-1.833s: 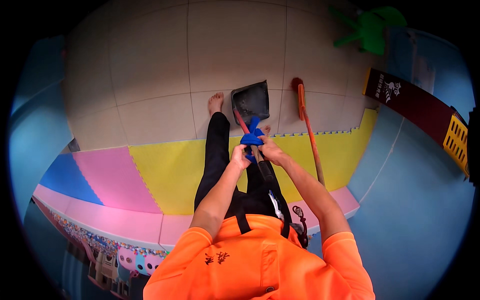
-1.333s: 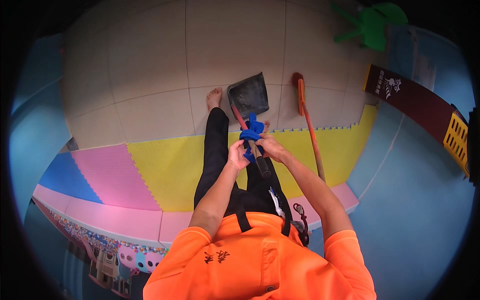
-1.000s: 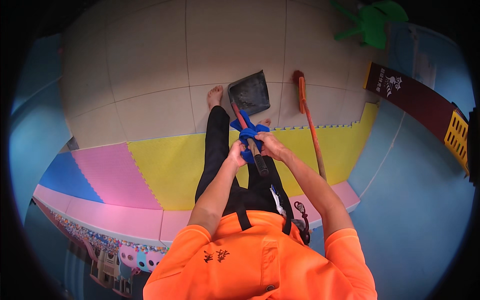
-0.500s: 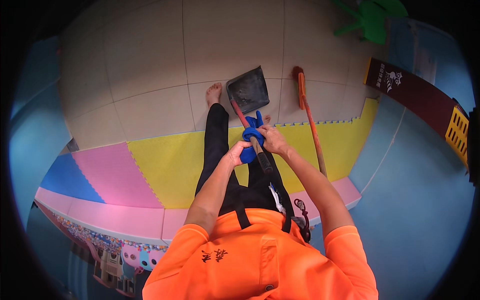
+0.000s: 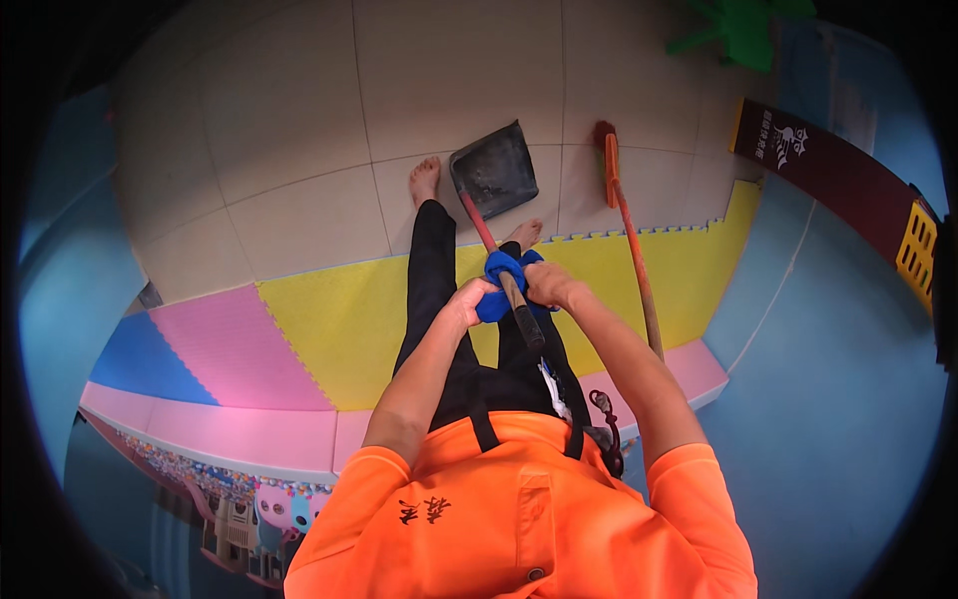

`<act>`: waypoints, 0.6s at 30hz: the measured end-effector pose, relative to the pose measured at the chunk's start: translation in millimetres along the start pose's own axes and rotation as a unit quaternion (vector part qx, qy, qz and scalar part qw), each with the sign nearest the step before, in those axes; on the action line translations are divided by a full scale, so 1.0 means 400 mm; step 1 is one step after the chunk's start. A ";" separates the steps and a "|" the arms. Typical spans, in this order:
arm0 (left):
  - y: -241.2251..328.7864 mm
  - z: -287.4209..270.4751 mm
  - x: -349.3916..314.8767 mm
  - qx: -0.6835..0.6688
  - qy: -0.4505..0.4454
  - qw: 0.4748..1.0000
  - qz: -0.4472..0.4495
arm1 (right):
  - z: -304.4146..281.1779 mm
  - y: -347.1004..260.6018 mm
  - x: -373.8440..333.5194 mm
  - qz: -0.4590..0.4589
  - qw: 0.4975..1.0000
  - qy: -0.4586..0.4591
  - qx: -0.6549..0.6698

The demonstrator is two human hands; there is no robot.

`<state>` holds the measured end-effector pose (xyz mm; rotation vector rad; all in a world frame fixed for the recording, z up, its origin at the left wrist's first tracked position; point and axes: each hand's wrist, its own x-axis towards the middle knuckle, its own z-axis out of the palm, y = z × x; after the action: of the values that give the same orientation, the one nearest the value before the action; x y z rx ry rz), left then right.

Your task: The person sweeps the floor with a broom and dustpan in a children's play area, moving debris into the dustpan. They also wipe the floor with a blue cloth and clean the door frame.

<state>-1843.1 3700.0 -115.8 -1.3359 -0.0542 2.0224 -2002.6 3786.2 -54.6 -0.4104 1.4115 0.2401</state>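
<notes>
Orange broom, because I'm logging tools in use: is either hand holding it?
No, the left hand and right hand hold the blue cloth around the dustpan handle, apart from the orange broom.

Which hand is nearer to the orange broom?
Right. The right hand grips the blue cloth, left of the broom and not touching it; the left hand is farther left, beyond the dustpan's handle.

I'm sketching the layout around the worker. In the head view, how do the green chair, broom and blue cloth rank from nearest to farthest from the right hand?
1. Blue cloth, gripped by the right hand.
2. Broom, to that hand's right.
3. Green chair, at the picture's upper right.
</notes>
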 end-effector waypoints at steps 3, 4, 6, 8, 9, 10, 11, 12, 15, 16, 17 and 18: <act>-0.020 -0.058 0.041 0.002 0.109 0.991 0.082 | 0.035 0.017 0.002 -0.062 0.977 0.159 -0.128; -0.023 -0.073 0.051 -0.040 0.171 0.978 0.115 | 0.033 0.014 0.002 -0.055 0.977 0.162 -0.129; -0.014 -0.060 0.035 -0.124 0.292 0.932 0.176 | 0.036 0.023 0.007 -0.070 0.973 0.182 -0.127; -0.005 -0.054 0.039 -0.154 0.341 0.893 0.252 | 0.041 0.046 0.011 -0.115 0.961 0.219 -0.123; 0.004 -0.059 0.048 -0.165 0.352 0.871 0.301 | 0.048 0.054 0.019 -0.109 0.959 0.241 -0.104; 0.020 -0.070 0.054 -0.176 0.328 0.868 0.328 | 0.057 0.063 0.030 -0.103 0.955 0.263 -0.085; 0.043 -0.077 0.060 -0.186 0.303 0.865 0.355 | 0.063 0.069 0.039 -0.097 0.951 0.286 -0.067; 0.067 -0.085 0.071 -0.187 0.298 0.854 0.383 | 0.055 0.062 0.031 -0.090 0.954 0.280 -0.060; 0.131 -0.067 0.069 -0.195 0.194 0.874 0.401 | 0.040 0.051 0.024 -0.076 0.959 0.272 -0.026; 0.150 -0.050 0.060 -0.222 0.162 0.894 0.354 | 0.039 0.051 0.031 -0.077 0.958 0.275 -0.006; 0.166 -0.026 0.045 -0.245 0.128 0.910 0.308 | 0.039 0.054 0.034 -0.079 0.956 0.282 0.014; 0.175 -0.011 0.039 -0.266 0.094 0.924 0.260 | 0.036 0.058 0.039 -0.107 0.946 0.303 0.030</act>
<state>-1880.0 3654.9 -157.9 -2.0556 -0.1898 2.4056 -1996.5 3812.1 -71.7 -0.6155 1.9532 -0.1224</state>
